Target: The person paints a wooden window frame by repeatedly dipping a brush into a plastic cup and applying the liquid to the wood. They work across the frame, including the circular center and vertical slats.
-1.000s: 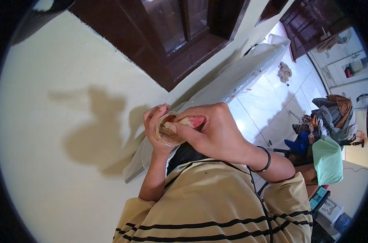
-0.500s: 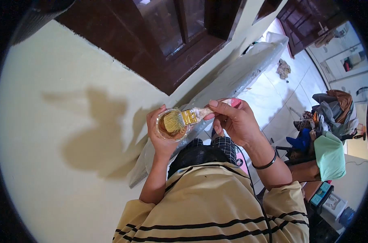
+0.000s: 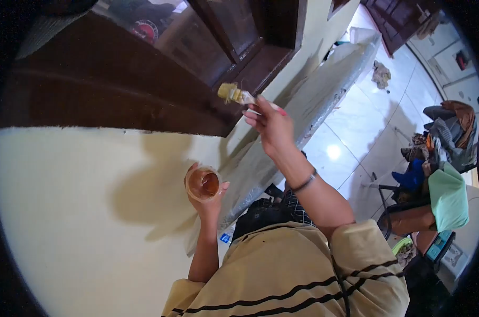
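Note:
A clear cup with reddish-brown liquid in it is held by my left hand, whose fingers wrap round its side in front of the cream wall. My right hand is closed on the handle of a paintbrush. The brush's pale bristles point left, near the lower part of the dark brown window frame; whether they touch the wood I cannot tell. The brush is above the cup and apart from it.
A plastic-wrapped long slab leans along the cream wall. Clothes and a green cloth are piled on a chair at the right. A crumpled rag lies on the tiled floor.
My right hand has lifted the brush out of the cup's mouth, up toward the window frame. My left hand has moved slightly down with the cup. The view has shifted, showing more of the frame.

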The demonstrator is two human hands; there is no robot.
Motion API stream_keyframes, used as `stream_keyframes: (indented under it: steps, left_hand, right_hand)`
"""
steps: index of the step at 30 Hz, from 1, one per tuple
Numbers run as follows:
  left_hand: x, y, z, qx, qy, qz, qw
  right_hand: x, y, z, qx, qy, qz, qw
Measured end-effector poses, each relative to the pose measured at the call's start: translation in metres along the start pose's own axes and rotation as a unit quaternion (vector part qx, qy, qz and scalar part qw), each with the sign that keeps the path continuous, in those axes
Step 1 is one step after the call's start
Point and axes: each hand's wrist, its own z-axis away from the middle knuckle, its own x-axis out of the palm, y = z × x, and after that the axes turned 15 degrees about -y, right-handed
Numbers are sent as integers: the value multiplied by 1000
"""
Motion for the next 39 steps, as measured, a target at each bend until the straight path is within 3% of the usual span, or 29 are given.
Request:
stream_keyframes:
  steps: [7,13,22,31,34,39]
  left_hand:
    - [-5,23,16,-39,29,139,989]
    - [-11,25,26,-54,26,113,992]
    - [-12,21,22,-54,18,109,992]
    - [-2,30,10,-53,13,104,993]
    - [-2,33,11,-73,11,96,993]
    - [0,24,15,-68,15,118,991]
  right_hand:
    - [-20,106,-89,73,155,-52,984]
    - [-11,122,-99,106,135,-80,982]
    - [21,81,-98,132,5,-53,990]
    - [16,31,-68,130,-174,-153,964]
    - [6,29,-62,77,-166,-117,976]
    - [-2,63,-74,81,-162,-22,983]
